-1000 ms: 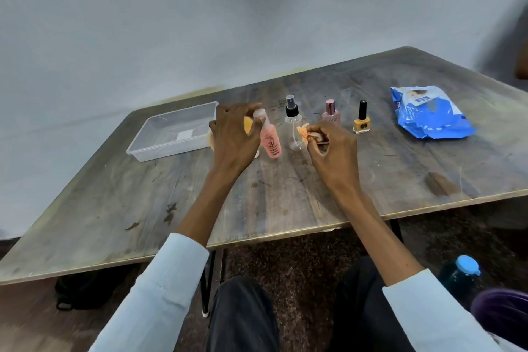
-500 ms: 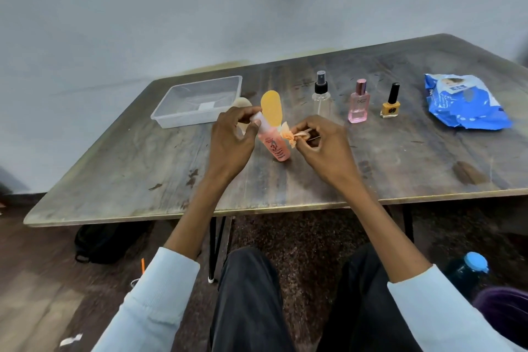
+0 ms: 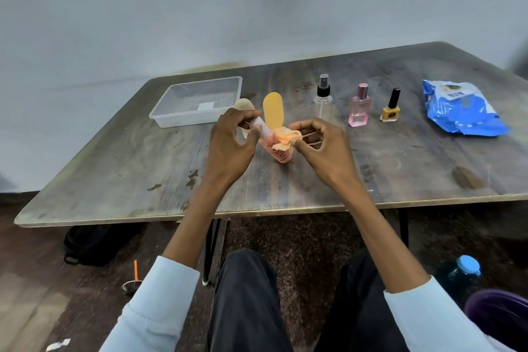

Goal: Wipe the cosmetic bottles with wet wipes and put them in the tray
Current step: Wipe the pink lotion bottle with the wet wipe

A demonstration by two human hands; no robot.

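Wipe [image 3: 285,137] now bunched against pink bottle [image 3: 278,151], right hand [image 3: 323,148] pinching.

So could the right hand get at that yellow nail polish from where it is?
Probably yes. The yellow nail polish stands in the open beyond the right hand, nothing between, but that hand holds an orange wipe against the pink bottle.

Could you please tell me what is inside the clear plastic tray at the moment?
The tray holds no bottles; only a small white label shows through its floor. Nothing covers the tray.
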